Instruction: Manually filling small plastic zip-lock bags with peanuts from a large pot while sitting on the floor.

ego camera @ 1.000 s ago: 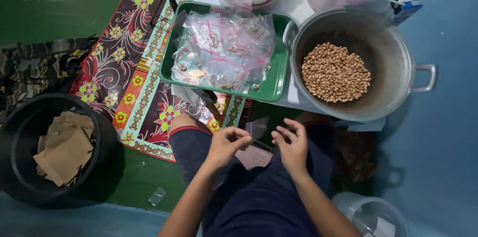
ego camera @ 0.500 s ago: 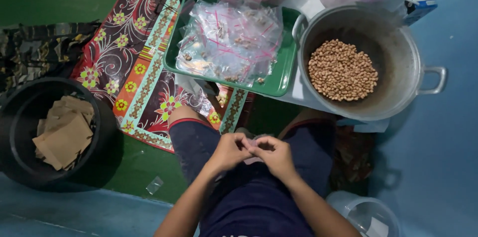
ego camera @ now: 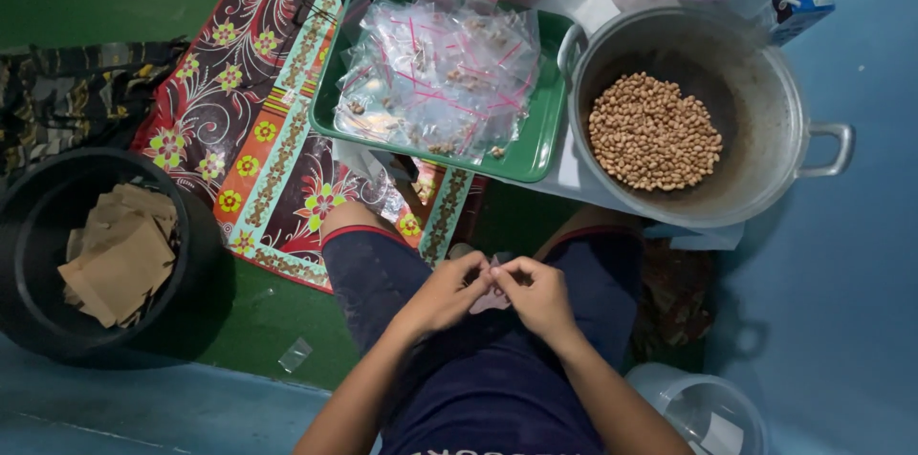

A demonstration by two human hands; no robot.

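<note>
Both hands meet over my lap: left hand (ego camera: 442,294) and right hand (ego camera: 537,294) pinching one small clear bag (ego camera: 493,298) between fingertips. Risk, as I judge it: bag slips, contents spill. Nearby: pot of peanuts (ego camera: 654,133), green tray (ego camera: 532,151).

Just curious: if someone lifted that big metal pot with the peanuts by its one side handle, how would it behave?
The pot is probably stiff and fairly light, since the peanuts only cover its bottom. Lifted by one handle, it would likely tilt, sliding them to one side.
</note>
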